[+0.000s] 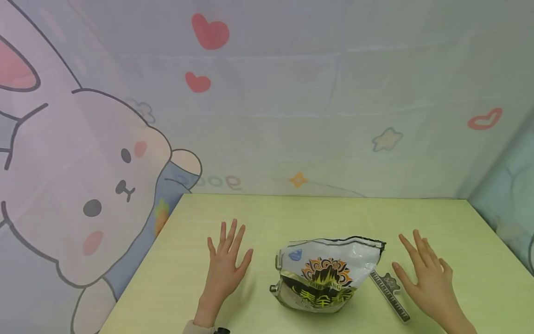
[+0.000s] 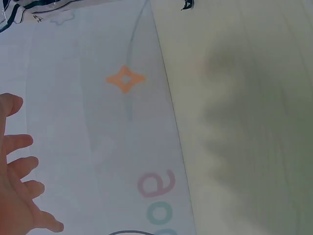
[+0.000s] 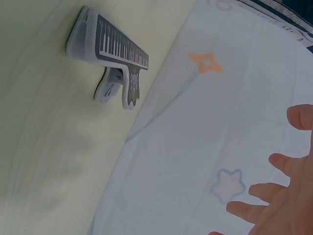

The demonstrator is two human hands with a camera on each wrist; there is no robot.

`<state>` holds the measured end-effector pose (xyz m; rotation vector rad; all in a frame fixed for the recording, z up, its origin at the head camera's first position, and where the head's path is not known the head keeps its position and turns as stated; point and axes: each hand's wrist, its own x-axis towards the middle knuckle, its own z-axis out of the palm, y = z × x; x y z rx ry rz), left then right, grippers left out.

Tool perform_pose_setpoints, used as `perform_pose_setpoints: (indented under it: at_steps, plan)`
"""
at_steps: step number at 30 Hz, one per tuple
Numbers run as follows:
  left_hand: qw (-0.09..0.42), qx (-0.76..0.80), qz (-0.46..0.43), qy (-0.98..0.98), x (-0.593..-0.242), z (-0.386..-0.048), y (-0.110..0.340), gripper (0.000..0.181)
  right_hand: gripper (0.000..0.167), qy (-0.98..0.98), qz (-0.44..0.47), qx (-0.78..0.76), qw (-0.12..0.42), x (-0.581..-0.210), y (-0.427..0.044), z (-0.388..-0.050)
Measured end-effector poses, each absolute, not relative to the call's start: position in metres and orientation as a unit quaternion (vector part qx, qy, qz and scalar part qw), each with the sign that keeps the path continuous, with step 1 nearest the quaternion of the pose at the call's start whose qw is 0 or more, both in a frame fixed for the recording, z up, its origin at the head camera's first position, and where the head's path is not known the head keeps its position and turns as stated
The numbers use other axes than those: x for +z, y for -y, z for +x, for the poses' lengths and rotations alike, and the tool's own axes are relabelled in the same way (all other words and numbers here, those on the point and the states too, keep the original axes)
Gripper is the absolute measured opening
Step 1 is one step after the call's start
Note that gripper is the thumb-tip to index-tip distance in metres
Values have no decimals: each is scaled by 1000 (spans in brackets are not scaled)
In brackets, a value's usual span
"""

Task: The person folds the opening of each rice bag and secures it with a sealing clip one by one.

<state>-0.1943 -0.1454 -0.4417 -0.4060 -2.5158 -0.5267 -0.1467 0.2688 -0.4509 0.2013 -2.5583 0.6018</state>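
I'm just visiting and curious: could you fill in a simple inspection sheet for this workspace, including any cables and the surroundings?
Surface: pale yellow-green table.
Job's things: printed bag on the table; keyboard-patterned clip beside it, whether touching is unclear.
Clutter: nothing seen.
Hands: left hand and right hand on either side of the bag, fingers spread, holding nothing.
Cables: nothing seen.
Surroundings: creased backdrop printed with a rabbit and hearts.

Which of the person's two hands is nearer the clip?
The right hand: it is right beside the clip, while the left hand is beyond the bag, on its other side.
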Motion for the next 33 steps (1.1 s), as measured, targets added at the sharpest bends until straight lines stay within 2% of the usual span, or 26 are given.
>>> perform_pose_setpoints:
  at_steps: [16,27,33]
  plan:
    - [275,-220,-168,921,-439,-189,139,58,65,932,85,234,263,-447,-264,-142]
    - [264,-291,-187,901,-434,-184,135,54,65,897,126,261,333,-445,-264,-143]
    - [261,-321,-190,890,-431,-180,131,51,63,882,138,289,345,-443,-262,-141]
